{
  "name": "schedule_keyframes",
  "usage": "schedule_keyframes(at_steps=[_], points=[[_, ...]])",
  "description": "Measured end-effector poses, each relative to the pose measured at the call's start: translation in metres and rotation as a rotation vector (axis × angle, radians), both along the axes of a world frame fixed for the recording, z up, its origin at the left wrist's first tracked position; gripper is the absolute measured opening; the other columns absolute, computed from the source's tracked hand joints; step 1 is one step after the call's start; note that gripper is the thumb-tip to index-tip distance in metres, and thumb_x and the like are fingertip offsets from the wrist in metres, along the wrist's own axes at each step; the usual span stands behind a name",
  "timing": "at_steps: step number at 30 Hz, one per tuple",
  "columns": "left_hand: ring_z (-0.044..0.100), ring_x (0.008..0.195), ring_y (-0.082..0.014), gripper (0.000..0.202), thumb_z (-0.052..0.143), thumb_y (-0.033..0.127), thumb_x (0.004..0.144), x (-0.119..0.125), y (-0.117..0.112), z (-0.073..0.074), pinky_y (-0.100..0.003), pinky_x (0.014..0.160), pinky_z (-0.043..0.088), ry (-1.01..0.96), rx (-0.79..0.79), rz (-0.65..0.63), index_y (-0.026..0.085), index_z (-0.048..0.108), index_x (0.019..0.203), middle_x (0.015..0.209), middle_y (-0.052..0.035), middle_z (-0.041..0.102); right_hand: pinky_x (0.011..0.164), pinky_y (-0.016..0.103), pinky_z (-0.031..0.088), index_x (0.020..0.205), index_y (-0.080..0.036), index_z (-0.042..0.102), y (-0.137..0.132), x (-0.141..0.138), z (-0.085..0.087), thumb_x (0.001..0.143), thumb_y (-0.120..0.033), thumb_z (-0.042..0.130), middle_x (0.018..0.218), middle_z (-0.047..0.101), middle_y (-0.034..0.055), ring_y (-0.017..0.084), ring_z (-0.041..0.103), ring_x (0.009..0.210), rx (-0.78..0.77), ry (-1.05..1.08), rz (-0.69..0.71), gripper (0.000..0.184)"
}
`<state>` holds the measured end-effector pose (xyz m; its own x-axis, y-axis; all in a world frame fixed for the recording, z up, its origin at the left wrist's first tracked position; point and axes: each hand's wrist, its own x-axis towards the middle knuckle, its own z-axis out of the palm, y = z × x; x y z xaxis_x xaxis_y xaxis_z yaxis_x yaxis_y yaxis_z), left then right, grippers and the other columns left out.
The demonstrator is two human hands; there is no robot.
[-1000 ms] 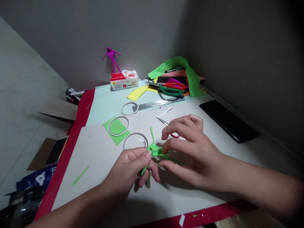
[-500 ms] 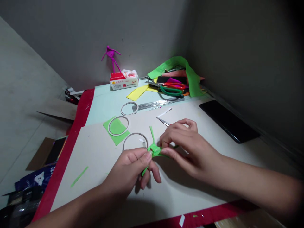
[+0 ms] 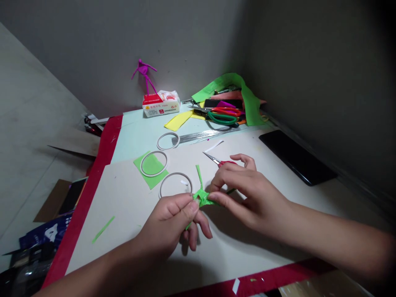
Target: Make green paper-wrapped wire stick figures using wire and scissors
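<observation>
Green paper strips (image 3: 201, 198), pinched between left fingers (image 3: 189, 208), right fingers (image 3: 216, 198)

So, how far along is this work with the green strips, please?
Done: the green strips are gathered into a small knot. In hand: the left hand and right hand pinch that knot, with strip ends sticking out. Left: those ends look untrimmed, and a loose green strip and a white ring lie apart on the board.

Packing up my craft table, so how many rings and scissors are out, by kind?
Rings: 3
Red-handled scissors: 2
Green-handled scissors: 1
Total: 6
</observation>
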<state>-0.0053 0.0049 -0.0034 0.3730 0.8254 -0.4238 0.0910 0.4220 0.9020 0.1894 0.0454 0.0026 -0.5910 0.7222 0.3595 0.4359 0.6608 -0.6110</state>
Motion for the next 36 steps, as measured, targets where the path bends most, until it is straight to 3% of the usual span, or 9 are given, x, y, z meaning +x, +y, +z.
schedule_keyframes(at_steps=[11, 14, 18, 21, 24, 30, 32, 34, 36], points=[[0.054, 0.048, -0.0105, 0.037, 0.054, 0.041, 0.088, -0.005, -0.002, -0.001, -0.023, 0.052, 0.042, 0.055, 0.063, -0.069, 0.012, 0.068, 0.071, 0.053, -0.0017, 0.059, 0.092, 0.035, 0.027, 0.077, -0.019, 0.056, 0.003, -0.003, 0.0, 0.082, -0.011, 0.064, 0.074, 0.062, -0.0069, 0.01, 0.056, 0.07, -0.208, 0.122, -0.017, 0.012], [0.056, 0.052, -0.0106, 0.021, 0.066, 0.034, 0.08, -0.001, -0.002, 0.0, -0.023, 0.053, 0.046, 0.103, 0.046, -0.012, 0.013, 0.068, 0.08, 0.065, -0.0024, 0.064, 0.091, 0.035, 0.027, 0.077, -0.019, 0.056, 0.003, -0.004, -0.001, 0.081, -0.01, 0.063, 0.073, 0.063, -0.0074, 0.009, 0.056, 0.07, -0.202, 0.114, -0.018, 0.012], [0.056, 0.054, -0.0096, 0.02, 0.067, 0.03, 0.078, 0.006, 0.0, 0.003, -0.021, 0.054, 0.047, 0.14, -0.003, 0.036, 0.015, 0.068, 0.092, 0.068, 0.0002, 0.065, 0.095, 0.036, 0.024, 0.079, -0.019, 0.055, 0.0, -0.004, -0.004, 0.081, -0.008, 0.062, 0.074, 0.063, -0.0083, 0.008, 0.058, 0.069, -0.132, 0.108, 0.008, 0.013], [0.057, 0.054, -0.0095, 0.019, 0.065, 0.032, 0.08, 0.007, 0.002, 0.006, -0.021, 0.054, 0.046, 0.166, -0.04, 0.038, 0.013, 0.068, 0.081, 0.066, -0.0011, 0.066, 0.096, 0.037, 0.024, 0.081, -0.02, 0.055, -0.002, -0.004, -0.006, 0.082, -0.01, 0.06, 0.074, 0.062, -0.0076, 0.008, 0.057, 0.068, -0.105, 0.081, 0.023, 0.011], [0.058, 0.053, -0.0105, 0.033, 0.06, 0.04, 0.084, 0.005, 0.004, 0.01, -0.022, 0.055, 0.046, 0.16, -0.091, 0.009, 0.011, 0.066, 0.068, 0.055, -0.0018, 0.063, 0.096, 0.038, 0.025, 0.081, -0.019, 0.055, -0.003, -0.005, -0.007, 0.083, -0.011, 0.058, 0.073, 0.061, -0.0064, 0.009, 0.056, 0.068, -0.102, 0.064, 0.033, 0.009], [0.059, 0.051, -0.0106, 0.034, 0.06, 0.04, 0.084, 0.0, 0.005, 0.01, -0.022, 0.055, 0.046, 0.097, -0.121, 0.015, 0.011, 0.064, 0.067, 0.056, -0.0028, 0.066, 0.095, 0.038, 0.025, 0.086, -0.019, 0.056, 0.002, -0.003, -0.004, 0.087, -0.01, 0.053, 0.074, 0.063, -0.006, 0.009, 0.056, 0.068, -0.131, 0.057, 0.008, 0.01], [0.06, 0.051, -0.0112, 0.034, 0.06, 0.041, 0.083, -0.001, 0.004, 0.008, -0.022, 0.053, 0.045, 0.069, -0.112, 0.03, 0.011, 0.064, 0.067, 0.057, -0.0031, 0.066, 0.097, 0.039, 0.023, 0.09, -0.02, 0.059, 0.002, -0.002, -0.001, 0.087, -0.02, 0.059, 0.079, 0.066, -0.0049, 0.011, 0.058, 0.075, -0.169, 0.036, 0.024, 0.003], [0.06, 0.05, -0.0119, 0.035, 0.06, 0.043, 0.082, -0.002, 0.003, 0.006, -0.023, 0.053, 0.046, 0.034, -0.105, 0.034, 0.012, 0.063, 0.066, 0.058, -0.0035, 0.066, 0.099, 0.04, 0.021, 0.089, -0.02, 0.061, 0.002, -0.002, 0.001, 0.082, -0.028, 0.068, 0.082, 0.067, -0.0038, 0.013, 0.059, 0.082, -0.21, 0.007, 0.068, 0.012], [0.06, 0.049, -0.0121, 0.035, 0.06, 0.043, 0.082, -0.002, 0.003, 0.006, -0.023, 0.052, 0.046, 0.015, -0.091, 0.03, 0.012, 0.062, 0.064, 0.057, -0.0036, 0.066, 0.099, 0.04, 0.023, 0.081, -0.019, 0.063, 0.002, -0.002, 0.002, 0.081, -0.027, 0.069, 0.078, 0.067, -0.0034, 0.013, 0.059, 0.08, -0.256, -0.014, 0.102, 0.01]])
